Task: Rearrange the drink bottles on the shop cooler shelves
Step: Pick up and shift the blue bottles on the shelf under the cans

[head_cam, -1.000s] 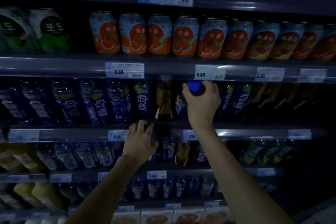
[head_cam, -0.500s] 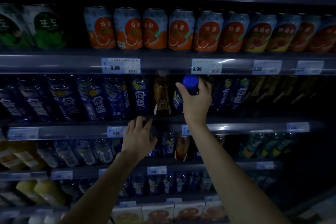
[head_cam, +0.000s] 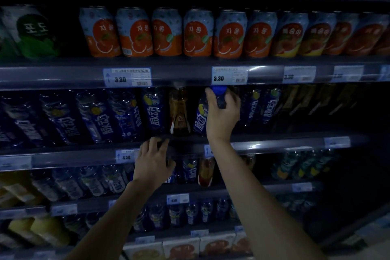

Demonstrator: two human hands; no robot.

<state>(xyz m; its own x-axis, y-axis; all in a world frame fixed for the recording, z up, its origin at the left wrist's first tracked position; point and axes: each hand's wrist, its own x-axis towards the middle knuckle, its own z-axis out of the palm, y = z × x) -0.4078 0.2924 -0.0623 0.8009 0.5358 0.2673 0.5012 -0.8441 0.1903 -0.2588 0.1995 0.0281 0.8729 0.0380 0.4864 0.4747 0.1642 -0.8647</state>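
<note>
My right hand [head_cam: 221, 116] grips the neck of a blue-labelled bottle with a blue cap [head_cam: 201, 118] that stands on the second shelf, its cap just under the shelf rail above. An amber bottle [head_cam: 179, 112] stands directly to its left, and a row of matching blue bottles [head_cam: 99, 118] runs further left. My left hand [head_cam: 153, 160] rests with spread fingers on the front rail of that shelf [head_cam: 274, 143], holding nothing.
Orange and peach drink cans [head_cam: 198, 34] line the shelf above, with green cans [head_cam: 31, 31] at its left. Lower shelves carry more blue bottles [head_cam: 190, 170], yellow bottles [head_cam: 19, 192] at the left and cartons [head_cam: 181, 249] at the bottom. Price tags [head_cam: 229, 77] mark each rail.
My right hand has pushed the blue-capped bottle back and upright into the row beside the amber bottle. The left hand has stayed on the rail.
</note>
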